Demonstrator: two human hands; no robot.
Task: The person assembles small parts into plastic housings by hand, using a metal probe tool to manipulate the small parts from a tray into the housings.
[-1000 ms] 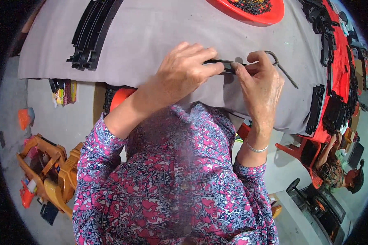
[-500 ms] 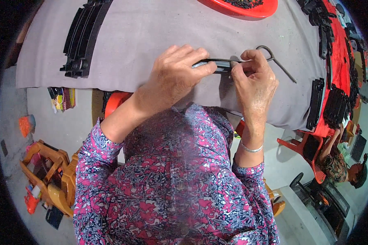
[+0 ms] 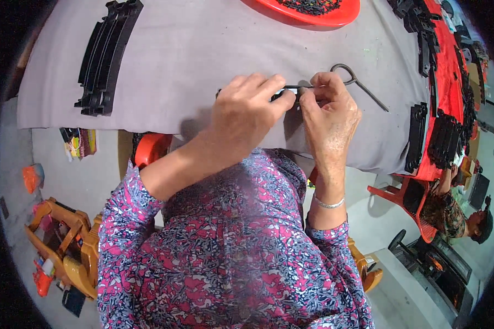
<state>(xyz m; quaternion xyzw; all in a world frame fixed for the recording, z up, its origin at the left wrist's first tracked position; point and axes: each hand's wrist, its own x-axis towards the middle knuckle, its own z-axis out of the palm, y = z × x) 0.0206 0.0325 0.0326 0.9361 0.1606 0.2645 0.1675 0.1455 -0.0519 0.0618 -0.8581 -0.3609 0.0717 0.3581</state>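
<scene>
My left hand [image 3: 250,107] is closed around a narrow black plastic part [image 3: 282,94], held just above the grey cloth. Most of the part is hidden behind the fingers; a short stretch with a pale shine shows between my hands. At its right end, my right hand [image 3: 332,109] pinches with thumb and forefinger. Whether a small piece sits in that pinch is hidden. A dark metal rod with a looped end [image 3: 368,90] lies on the cloth just right of my right hand.
Black slatted plastic parts [image 3: 107,60] lie at the far left of the grey-covered table [image 3: 186,49]. A red dish [image 3: 313,20] of small black pieces stands at the back. More black parts [image 3: 444,140] lie on red cloth at right, near another person [image 3: 450,214] by a red chair [image 3: 417,214].
My left hand has come closer to my right and less of the black part shows between them. The right hand keeps its pinch. The whole view has shifted slightly.
</scene>
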